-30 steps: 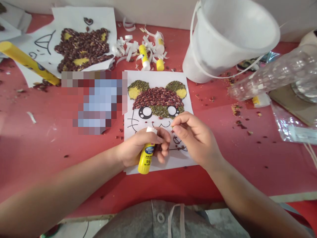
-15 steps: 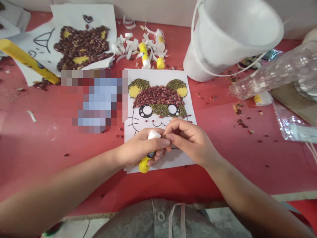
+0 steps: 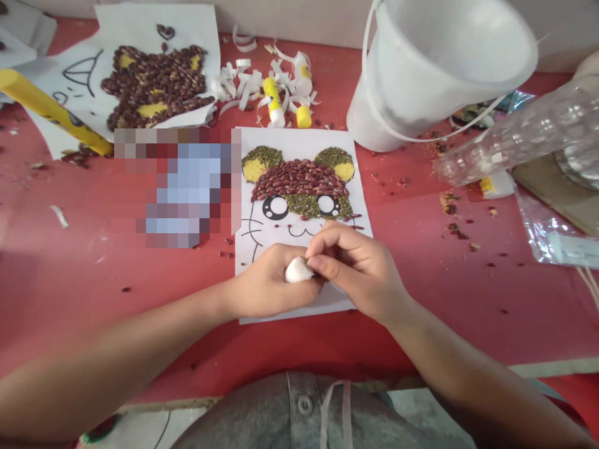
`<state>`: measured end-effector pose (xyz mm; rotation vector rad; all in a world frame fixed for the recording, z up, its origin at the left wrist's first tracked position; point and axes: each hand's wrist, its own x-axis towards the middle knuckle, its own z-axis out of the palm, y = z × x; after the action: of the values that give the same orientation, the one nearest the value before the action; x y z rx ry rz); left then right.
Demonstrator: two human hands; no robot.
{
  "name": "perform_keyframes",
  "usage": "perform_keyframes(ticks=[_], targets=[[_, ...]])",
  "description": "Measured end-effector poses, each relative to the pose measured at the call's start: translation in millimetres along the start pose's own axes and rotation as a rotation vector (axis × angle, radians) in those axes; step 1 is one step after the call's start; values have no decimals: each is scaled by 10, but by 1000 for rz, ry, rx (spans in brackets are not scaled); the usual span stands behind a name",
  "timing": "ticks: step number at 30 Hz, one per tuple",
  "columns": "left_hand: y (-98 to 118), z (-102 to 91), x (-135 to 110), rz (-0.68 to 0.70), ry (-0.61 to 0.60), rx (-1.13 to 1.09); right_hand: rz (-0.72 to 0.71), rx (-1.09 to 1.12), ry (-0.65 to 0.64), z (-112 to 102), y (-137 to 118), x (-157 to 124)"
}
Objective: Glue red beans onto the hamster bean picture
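Observation:
My left hand [image 3: 269, 284] is wrapped round a glue stick, whose white glue end [image 3: 299, 270] points up toward me; its yellow body is hidden in the fist. The thumb and forefinger of my right hand [image 3: 355, 265] are pinched together right at that white end. Something tiny and dark sits at the fingertips, too small to name. Under both hands lies a paper sheet [image 3: 299, 140] with an animal face drawn on it. Red-brown beans [image 3: 299, 181] cover its forehead, green beans [image 3: 306, 206] lie between the eyes, and yellow grains [image 3: 255, 171] fill the inner ears.
A white bucket [image 3: 397, 81] stands behind on the right, beside a clear plastic bottle [image 3: 524, 128]. Another bean picture [image 3: 154, 87] lies at the back left. A yellow tube [image 3: 56, 112], a glue stick [image 3: 272, 100], paper strips [image 3: 250, 87] and loose beans are scattered on the red table [image 3: 154, 324].
My left hand has turned the glue stick so its white end faces me and its yellow body no longer shows. My right fingertips have shifted slightly left, onto the white end.

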<state>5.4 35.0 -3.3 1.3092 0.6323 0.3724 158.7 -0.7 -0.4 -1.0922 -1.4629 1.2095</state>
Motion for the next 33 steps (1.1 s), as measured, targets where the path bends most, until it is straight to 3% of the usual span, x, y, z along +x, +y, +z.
perform_keyframes(ticks=[6, 11, 24, 33], targets=[[0, -11, 11, 4, -13, 8, -190, -260, -39, -62, -9, 25], [11, -9, 13, -3, -21, 2, -265, -360, -49, -88, 13, 15], [20, -18, 14, -23, 1, 19, -264, -380, 82, 32, 51, -10], [11, -36, 2, -68, -3, -11, -310, -378, 41, -25, 66, -12]])
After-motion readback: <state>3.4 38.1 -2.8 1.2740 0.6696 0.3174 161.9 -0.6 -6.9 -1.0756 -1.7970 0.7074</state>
